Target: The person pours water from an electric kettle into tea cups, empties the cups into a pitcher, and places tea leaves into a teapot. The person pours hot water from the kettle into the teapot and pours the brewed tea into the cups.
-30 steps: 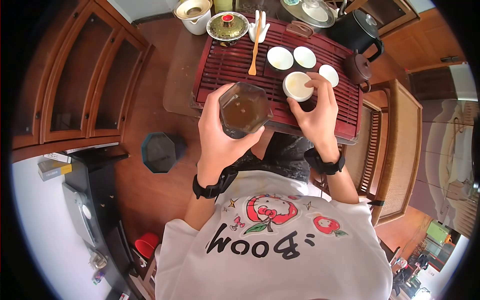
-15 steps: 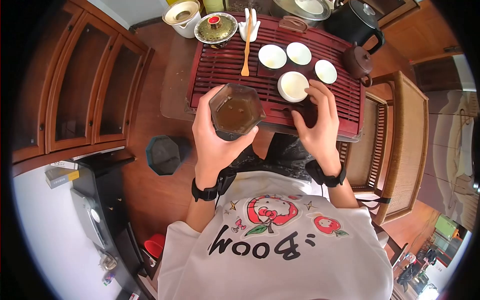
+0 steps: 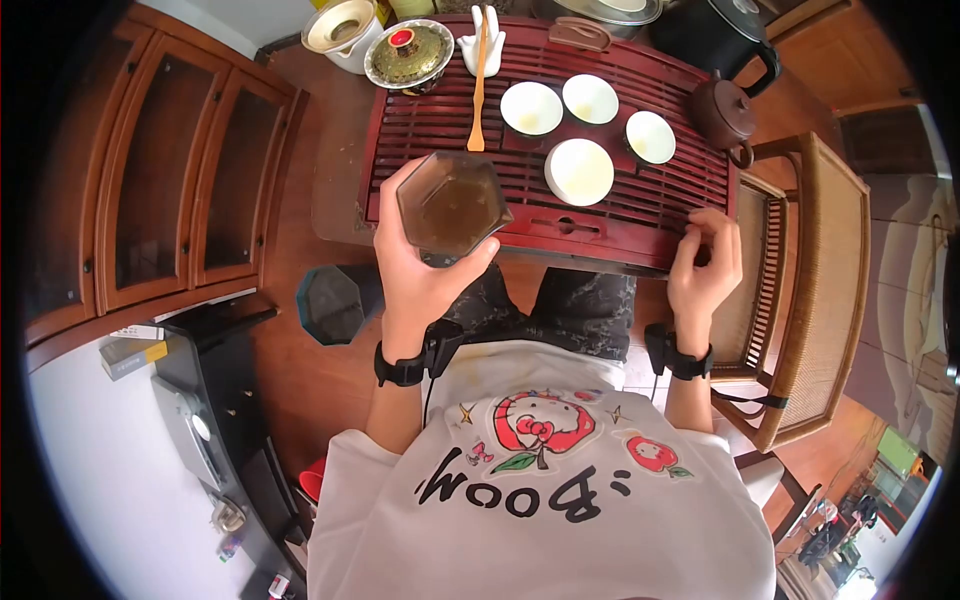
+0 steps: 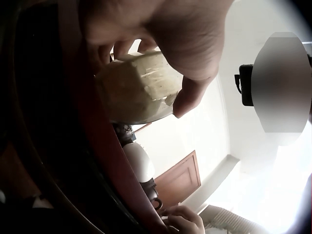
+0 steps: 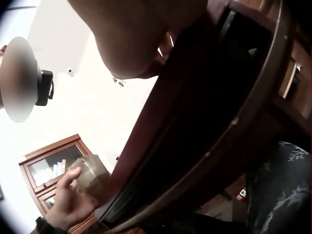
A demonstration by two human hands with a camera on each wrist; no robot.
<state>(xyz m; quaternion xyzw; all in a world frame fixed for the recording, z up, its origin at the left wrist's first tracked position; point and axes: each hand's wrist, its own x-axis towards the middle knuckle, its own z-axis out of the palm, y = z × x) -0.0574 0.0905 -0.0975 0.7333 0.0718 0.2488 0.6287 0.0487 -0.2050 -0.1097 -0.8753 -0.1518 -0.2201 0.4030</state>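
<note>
My left hand [image 3: 412, 285] grips a faceted glass pitcher [image 3: 452, 205] with a small spout, thumb on one side and fingers round the other. Brown liquid shows inside it. In the left wrist view the same pitcher [image 4: 141, 87] appears beside the tray's edge. A white cup [image 3: 580, 172] stands near the front of the slatted red tea tray [image 3: 650, 235]. Behind it are three more white cups, at left [image 3: 531, 108], middle [image 3: 590, 99] and right [image 3: 650, 137]. At the tray's right front corner rests my right hand [image 3: 705, 268], fingers loosely curled, holding nothing.
A brown clay teapot [image 3: 722, 112] and a black kettle [image 3: 715, 45] stand at the right. Toward the back left are a patterned lidded bowl [image 3: 410, 57], a white strainer pot [image 3: 343, 35] and a wooden tea stick [image 3: 478, 105] on a white hand-shaped stand. A woven chair [image 3: 815, 290] is at right.
My right hand has let go of the white cup and moved right to the tray's corner. The cup is left standing on the tray. The pitcher has shifted slightly left in my left hand.
</note>
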